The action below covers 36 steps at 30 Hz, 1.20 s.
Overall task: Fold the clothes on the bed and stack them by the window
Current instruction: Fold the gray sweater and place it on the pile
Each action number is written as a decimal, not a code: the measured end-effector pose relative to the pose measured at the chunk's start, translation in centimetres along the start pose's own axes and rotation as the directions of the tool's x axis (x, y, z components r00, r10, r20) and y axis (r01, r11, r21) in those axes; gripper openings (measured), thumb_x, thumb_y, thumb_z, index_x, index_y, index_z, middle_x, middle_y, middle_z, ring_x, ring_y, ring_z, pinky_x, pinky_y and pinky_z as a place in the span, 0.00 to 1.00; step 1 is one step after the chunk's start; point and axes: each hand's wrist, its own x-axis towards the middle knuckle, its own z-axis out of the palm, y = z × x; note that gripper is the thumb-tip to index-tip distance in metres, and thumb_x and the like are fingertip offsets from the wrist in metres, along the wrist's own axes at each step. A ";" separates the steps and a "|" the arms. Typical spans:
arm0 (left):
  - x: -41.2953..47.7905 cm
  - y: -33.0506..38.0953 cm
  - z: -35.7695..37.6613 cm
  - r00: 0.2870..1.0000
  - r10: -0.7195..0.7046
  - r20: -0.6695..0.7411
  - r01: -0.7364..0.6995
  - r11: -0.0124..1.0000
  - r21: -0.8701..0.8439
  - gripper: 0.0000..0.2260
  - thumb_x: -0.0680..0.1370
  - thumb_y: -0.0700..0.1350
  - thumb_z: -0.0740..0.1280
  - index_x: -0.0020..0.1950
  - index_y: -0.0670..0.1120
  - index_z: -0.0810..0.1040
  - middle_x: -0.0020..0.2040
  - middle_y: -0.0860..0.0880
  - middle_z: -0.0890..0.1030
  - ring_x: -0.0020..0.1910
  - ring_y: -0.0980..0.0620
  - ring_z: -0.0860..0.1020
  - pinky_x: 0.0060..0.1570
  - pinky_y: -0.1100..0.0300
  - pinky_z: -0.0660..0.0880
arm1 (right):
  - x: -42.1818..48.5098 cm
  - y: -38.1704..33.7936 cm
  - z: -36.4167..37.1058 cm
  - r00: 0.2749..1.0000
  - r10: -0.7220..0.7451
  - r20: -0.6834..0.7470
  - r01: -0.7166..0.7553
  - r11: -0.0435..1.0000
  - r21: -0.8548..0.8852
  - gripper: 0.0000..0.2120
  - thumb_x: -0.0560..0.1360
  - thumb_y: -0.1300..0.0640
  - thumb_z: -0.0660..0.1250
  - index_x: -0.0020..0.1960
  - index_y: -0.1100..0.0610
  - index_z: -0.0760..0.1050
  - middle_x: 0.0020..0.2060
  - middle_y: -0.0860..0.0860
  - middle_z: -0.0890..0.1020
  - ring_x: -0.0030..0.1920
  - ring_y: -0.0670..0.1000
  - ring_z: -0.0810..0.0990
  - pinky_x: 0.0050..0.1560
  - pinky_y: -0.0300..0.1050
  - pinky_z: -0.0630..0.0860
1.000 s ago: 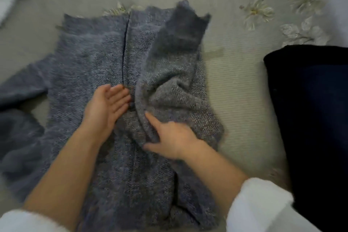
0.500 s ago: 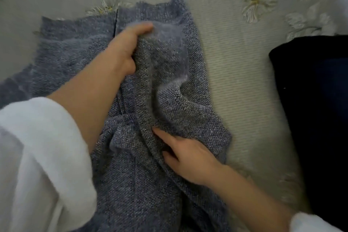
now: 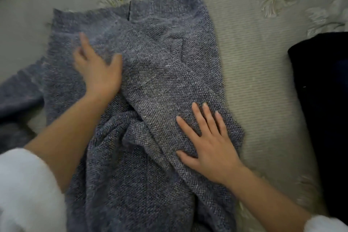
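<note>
— Head view: where is the sweater lying?
— It's lying mid-bed, one sleeve trailing toward the left edge. My left hand and right hand are resting flat on it, fingers straight, gripping nothing.
— Handling?
— I'm judging it soft, floppy, thickish; I'm favouring pinching the far corners.

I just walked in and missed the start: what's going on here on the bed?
A person is folding a grey-blue knit sweater spread on the bed cover. Its right side is folded in over the body, and the right hand lies flat on that fold. The left hand, open and blurred, is on the other half, whose sleeve lies out to the left, unfolded. A dark garment lies at the right edge.
</note>
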 end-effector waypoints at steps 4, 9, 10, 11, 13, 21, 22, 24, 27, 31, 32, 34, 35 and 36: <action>-6.4 -0.7 1.6 0.847 0.404 0.346 -0.494 0.838 0.232 0.30 0.79 0.64 0.47 0.78 0.57 0.43 0.78 0.49 0.39 0.76 0.48 0.37 0.73 0.48 0.40 | -0.7 0.0 0.9 0.997 -0.070 -0.024 0.069 0.997 -0.047 0.34 0.77 0.34 0.51 0.78 0.48 0.53 0.77 0.57 0.53 0.77 0.61 0.50 0.74 0.61 0.49; -10.6 -4.2 3.3 0.799 0.290 0.527 -0.540 0.732 0.416 0.30 0.79 0.64 0.41 0.77 0.55 0.36 0.76 0.50 0.31 0.73 0.52 0.27 0.72 0.51 0.33 | -0.7 0.1 1.2 0.998 -0.044 0.047 0.049 0.993 -0.111 0.35 0.77 0.35 0.49 0.78 0.54 0.56 0.77 0.58 0.55 0.77 0.62 0.51 0.72 0.61 0.52; -10.7 -4.2 3.6 0.809 0.294 0.509 -0.535 0.727 0.430 0.30 0.79 0.64 0.41 0.77 0.55 0.36 0.76 0.49 0.31 0.73 0.51 0.28 0.72 0.50 0.34 | -0.6 0.0 1.3 0.998 -0.036 0.056 0.043 0.991 -0.127 0.36 0.77 0.35 0.50 0.77 0.54 0.56 0.77 0.58 0.55 0.77 0.62 0.51 0.72 0.62 0.52; -10.7 -4.1 3.9 0.815 0.296 0.497 -0.533 0.720 0.445 0.29 0.80 0.63 0.41 0.77 0.54 0.37 0.77 0.49 0.32 0.74 0.51 0.29 0.72 0.50 0.34 | -0.6 -0.2 1.3 0.998 -0.028 0.061 0.036 0.989 -0.143 0.36 0.76 0.35 0.49 0.77 0.55 0.56 0.77 0.58 0.55 0.76 0.62 0.51 0.72 0.62 0.52; -10.7 -3.9 4.2 0.823 0.290 0.489 -0.529 0.706 0.471 0.29 0.80 0.62 0.42 0.78 0.54 0.37 0.77 0.48 0.33 0.74 0.50 0.30 0.72 0.49 0.35 | -0.6 -0.5 1.3 0.997 -0.013 0.076 0.026 0.986 -0.166 0.36 0.76 0.35 0.48 0.77 0.54 0.56 0.77 0.58 0.55 0.76 0.62 0.50 0.72 0.62 0.51; -13.4 -4.4 -0.8 0.835 0.359 0.418 -0.383 0.923 -0.028 0.20 0.83 0.50 0.52 0.75 0.49 0.63 0.77 0.51 0.58 0.77 0.54 0.48 0.71 0.56 0.36 | 0.3 -5.4 -0.9 0.977 0.170 -0.130 -0.163 0.985 0.065 0.30 0.75 0.46 0.58 0.74 0.58 0.63 0.71 0.58 0.67 0.72 0.58 0.60 0.70 0.59 0.54; -13.5 -5.8 -2.9 0.871 0.379 0.314 -0.368 0.925 -0.097 0.18 0.83 0.47 0.54 0.71 0.48 0.69 0.75 0.50 0.63 0.76 0.53 0.52 0.72 0.56 0.39 | 1.0 -7.2 -1.2 0.962 0.170 -0.212 -0.149 0.983 0.111 0.27 0.75 0.49 0.60 0.71 0.59 0.65 0.68 0.58 0.70 0.69 0.56 0.62 0.68 0.58 0.55; -13.1 -9.5 -7.9 0.931 0.351 0.105 -0.336 0.932 -0.135 0.15 0.79 0.42 0.58 0.64 0.46 0.76 0.71 0.48 0.70 0.75 0.49 0.60 0.74 0.54 0.48 | 2.5 -11.6 -1.3 0.941 0.134 -0.310 -0.084 0.982 0.168 0.25 0.74 0.53 0.61 0.69 0.60 0.67 0.65 0.57 0.72 0.66 0.55 0.63 0.66 0.57 0.57; -11.1 -16.5 -15.1 0.977 0.191 -0.093 -0.198 0.977 -0.073 0.15 0.75 0.37 0.60 0.59 0.43 0.77 0.68 0.43 0.72 0.71 0.43 0.65 0.71 0.56 0.56 | 4.8 -19.2 -0.5 0.946 0.039 -0.321 0.030 0.978 0.205 0.24 0.74 0.54 0.62 0.68 0.61 0.69 0.65 0.57 0.72 0.66 0.55 0.63 0.66 0.57 0.57; -7.3 -24.2 -21.5 0.968 -0.052 -0.244 0.035 0.997 -0.073 0.21 0.71 0.42 0.60 0.63 0.39 0.73 0.62 0.38 0.73 0.64 0.41 0.69 0.68 0.48 0.61 | 7.2 -27.6 2.7 0.971 -0.174 -0.166 0.204 0.962 0.183 0.28 0.75 0.51 0.62 0.73 0.57 0.63 0.73 0.55 0.66 0.74 0.55 0.59 0.73 0.57 0.55; -6.4 -25.5 -22.4 0.957 -0.100 -0.271 0.080 0.993 -0.081 0.23 0.71 0.45 0.61 0.65 0.40 0.70 0.63 0.38 0.71 0.64 0.42 0.68 0.68 0.48 0.62 | 7.8 -28.9 3.7 0.972 -0.212 -0.103 0.228 0.956 0.185 0.30 0.77 0.49 0.60 0.76 0.55 0.58 0.76 0.54 0.60 0.76 0.54 0.54 0.74 0.55 0.49; -4.4 -27.0 -23.5 0.952 -0.160 -0.263 0.130 0.983 -0.126 0.27 0.72 0.48 0.67 0.69 0.42 0.66 0.65 0.40 0.68 0.64 0.44 0.67 0.65 0.53 0.64 | 8.6 -30.5 5.2 0.974 -0.224 0.019 0.217 0.957 0.193 0.32 0.78 0.44 0.57 0.78 0.50 0.50 0.78 0.50 0.51 0.77 0.51 0.45 0.76 0.54 0.42; -3.3 -27.3 -23.7 0.958 -0.202 -0.204 0.161 0.966 -0.203 0.30 0.72 0.48 0.70 0.71 0.44 0.64 0.65 0.42 0.68 0.63 0.46 0.69 0.62 0.57 0.66 | 8.9 -30.8 5.8 0.977 -0.207 0.057 0.192 0.962 0.195 0.31 0.79 0.43 0.56 0.78 0.48 0.49 0.78 0.48 0.49 0.77 0.50 0.43 0.76 0.54 0.41; -2.2 -27.3 -23.7 0.962 -0.252 -0.106 0.212 0.932 -0.293 0.31 0.73 0.48 0.72 0.72 0.45 0.62 0.64 0.44 0.69 0.60 0.48 0.71 0.58 0.60 0.68 | 9.1 -31.0 6.2 0.980 -0.185 0.071 0.168 0.965 0.200 0.30 0.78 0.42 0.56 0.77 0.47 0.52 0.78 0.47 0.50 0.77 0.49 0.43 0.75 0.53 0.41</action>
